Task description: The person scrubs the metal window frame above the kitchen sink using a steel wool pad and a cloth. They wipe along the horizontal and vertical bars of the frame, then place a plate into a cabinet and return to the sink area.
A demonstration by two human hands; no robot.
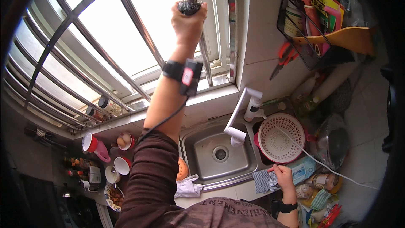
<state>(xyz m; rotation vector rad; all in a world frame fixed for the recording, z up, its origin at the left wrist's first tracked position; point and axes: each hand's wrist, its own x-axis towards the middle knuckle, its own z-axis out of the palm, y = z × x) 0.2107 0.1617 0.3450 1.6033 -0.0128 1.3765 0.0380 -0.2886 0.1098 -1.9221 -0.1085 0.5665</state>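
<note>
High up in front of the window, my left hand [189,22] grips a dark steel-wool scrubber [189,7]. It is at a vertical metal window bar [206,60], and the scrubber seems to lie against that bar. Low on the right, my right hand [282,177] has curled fingers at the sink's front edge. A grey-and-white patterned cloth [263,181] lies right beside it, partly behind the fingers; whether the hand grips it is hidden. A stainless-steel sink [202,155] with a white swivel faucet [237,114] is below the window.
A white colander [278,137] sits right of the basin, with a white cord [319,161] across it. A wire rack [303,38] with utensils and orange-handled scissors [286,55] hang on the wall. Left are bowls [122,165], eggs [123,139] and a plate of food [113,196]. Jars [109,105] stand behind the bars.
</note>
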